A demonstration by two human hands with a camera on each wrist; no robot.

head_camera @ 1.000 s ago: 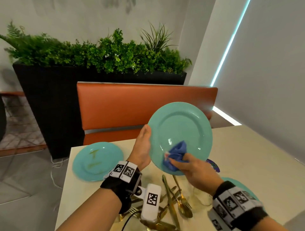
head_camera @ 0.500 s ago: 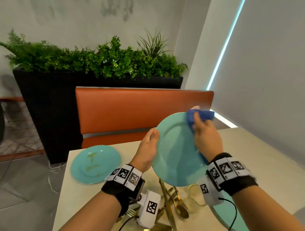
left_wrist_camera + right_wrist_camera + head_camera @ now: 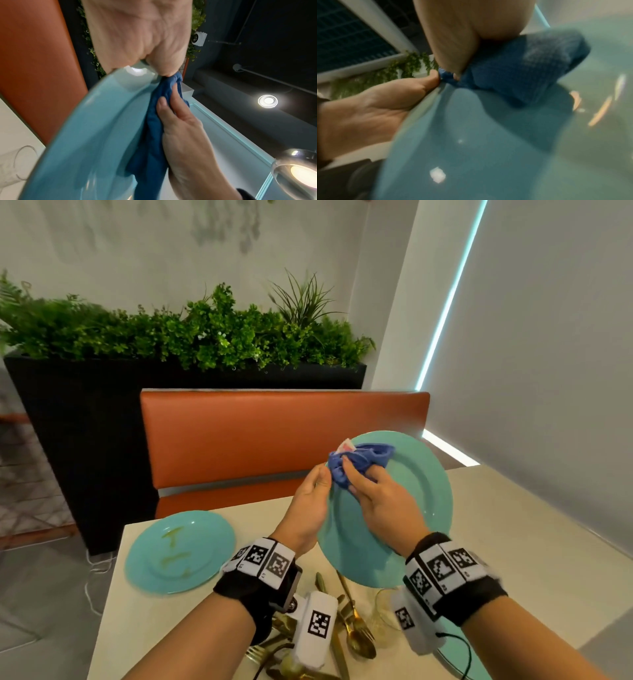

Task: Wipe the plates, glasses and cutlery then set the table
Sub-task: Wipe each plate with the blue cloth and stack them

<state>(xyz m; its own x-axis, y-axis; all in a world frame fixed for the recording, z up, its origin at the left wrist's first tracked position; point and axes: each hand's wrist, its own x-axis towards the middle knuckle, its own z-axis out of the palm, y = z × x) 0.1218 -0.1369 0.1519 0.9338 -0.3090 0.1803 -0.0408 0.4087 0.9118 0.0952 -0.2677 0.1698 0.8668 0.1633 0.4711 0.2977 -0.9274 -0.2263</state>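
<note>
head view: the left hand (image 3: 310, 501) gripped the left rim of a teal plate (image 3: 424, 494), held tilted above the counter (image 3: 534, 542). the right hand (image 3: 380, 501) pressed a bunched blue cloth (image 3: 363, 460) against the plate's upper left. a second, smeared plate (image 3: 178, 553) lay on the counter at the left; gold cutlery (image 3: 352, 635) and a glass (image 3: 385, 607) lay below.

left wrist view: the thumb pinched the rim beside the cloth (image 3: 150, 135).

right wrist view: blurred, the fingers curled on the cloth (image 3: 522, 70).

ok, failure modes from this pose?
1. The left hand holds the tilted plate by one edge only; pressure from the cloth in the right hand could slip it.
2. A glass and gold cutlery lie directly below; a drop would likely hit them.
3. The stained plate sits near the table corner.
</note>
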